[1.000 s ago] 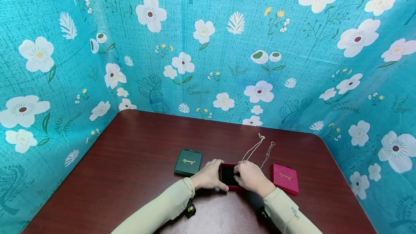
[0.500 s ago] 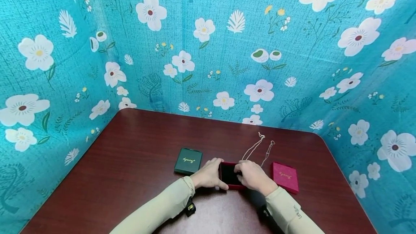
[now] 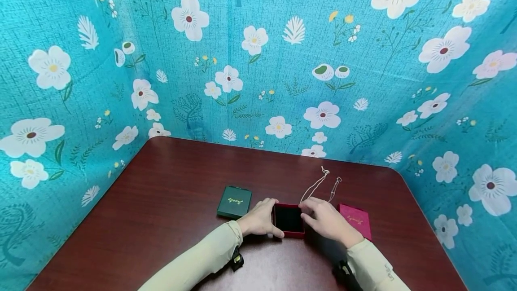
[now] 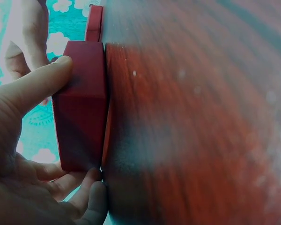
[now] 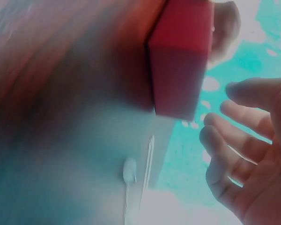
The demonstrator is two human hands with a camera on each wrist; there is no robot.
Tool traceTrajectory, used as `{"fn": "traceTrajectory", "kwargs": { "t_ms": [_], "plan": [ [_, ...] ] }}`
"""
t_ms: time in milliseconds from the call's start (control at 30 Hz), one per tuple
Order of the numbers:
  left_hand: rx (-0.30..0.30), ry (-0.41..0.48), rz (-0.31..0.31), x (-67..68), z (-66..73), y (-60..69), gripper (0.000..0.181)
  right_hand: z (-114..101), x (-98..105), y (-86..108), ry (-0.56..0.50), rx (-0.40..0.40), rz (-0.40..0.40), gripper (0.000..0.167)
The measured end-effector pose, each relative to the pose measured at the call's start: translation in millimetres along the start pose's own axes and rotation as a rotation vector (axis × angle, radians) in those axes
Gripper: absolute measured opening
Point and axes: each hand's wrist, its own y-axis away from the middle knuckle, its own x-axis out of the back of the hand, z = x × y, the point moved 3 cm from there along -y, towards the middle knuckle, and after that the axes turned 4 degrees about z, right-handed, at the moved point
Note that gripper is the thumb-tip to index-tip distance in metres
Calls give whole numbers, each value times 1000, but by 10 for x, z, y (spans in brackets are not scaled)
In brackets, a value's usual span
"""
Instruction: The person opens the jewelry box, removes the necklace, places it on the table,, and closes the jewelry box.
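A small red jewelry box point(image 3: 294, 235) with a black pad point(image 3: 288, 218) inside lies uncovered on the table. My left hand point(image 3: 260, 219) holds its left end, thumb on the near side and fingers on the far side; the left wrist view shows the thumb against the red wall point(image 4: 82, 112). Over the box's right end is my right hand point(image 3: 326, 221). In the right wrist view that hand point(image 5: 253, 150) has loosely bent, spread fingers with nothing between them, apart from the box point(image 5: 180, 75). Beyond it lie two thin necklaces, one pale point(image 3: 314, 187) and one silvery point(image 3: 335, 187).
A red lid point(image 3: 357, 220) with gold lettering lies to the right, partly behind my right hand. On the left sits a green box point(image 3: 234, 201) with similar lettering. The brown table point(image 3: 181, 178) meets a blue flowered curtain point(image 3: 242, 102) at the back.
My right hand has drawn out of the box and shifted right, uncovering more of the black pad. My left hand keeps its hold on the box.
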Motion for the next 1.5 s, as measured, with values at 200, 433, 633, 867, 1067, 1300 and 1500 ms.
{"fn": "traceTrajectory", "kwargs": {
  "t_ms": [200, 433, 633, 867, 1067, 1300, 1500],
  "plan": [
    [-4, -1, -5, -4, 10, 4, 91, 187, 184, 91, 18, -83, 30, 25],
    [-2, 8, 7, -13, 8, 8, 92, 494, 391, 275, 101, -119, -3, 39],
    [-9, 13, 20, -18, -5, 4, 91, 791, 504, 463, 194, -210, -68, 72],
    [-4, 24, 20, -19, -19, 14, 92, 1020, 560, 630, 155, -302, -126, 94],
    [-9, 36, 25, -21, -10, 37, 91, 1089, 601, 692, 108, -368, -232, 103],
    [-12, 44, 33, -34, -24, 39, 93, 1142, 542, 747, 118, -402, -312, 107],
    [-14, 50, 33, -37, -42, 33, 94, 1186, 489, 747, 114, -400, -295, 107]
  ]
}}
